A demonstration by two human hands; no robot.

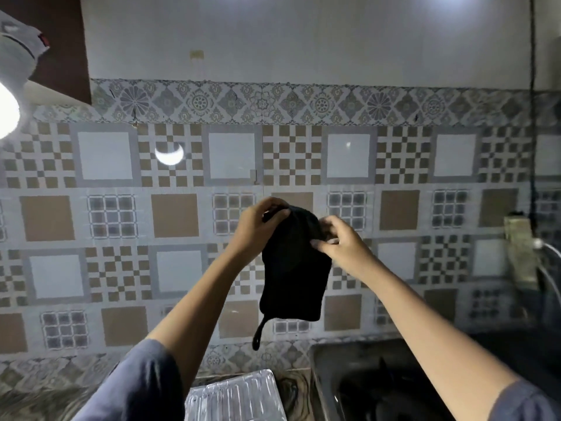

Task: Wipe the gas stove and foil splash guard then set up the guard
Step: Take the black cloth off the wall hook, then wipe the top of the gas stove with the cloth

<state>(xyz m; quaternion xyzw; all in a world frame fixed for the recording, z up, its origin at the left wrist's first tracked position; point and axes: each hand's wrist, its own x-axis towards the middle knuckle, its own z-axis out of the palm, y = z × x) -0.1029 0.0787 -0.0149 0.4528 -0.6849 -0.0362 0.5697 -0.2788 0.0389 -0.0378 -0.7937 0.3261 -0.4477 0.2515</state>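
Both hands raised before patterned wall tiles, left hand and right hand each pinching the top edge of a black fabric cloth. Cloth held in mid-air, long axis vertical, thin hanging loop pointing down. Fingertips partly hidden behind the fabric. Ribbed silver foil splash guard lying flat below on the marbled counter, cut off at frame's bottom edge. Steel gas stove at lower right, dark and blurred, burner hard to make out.
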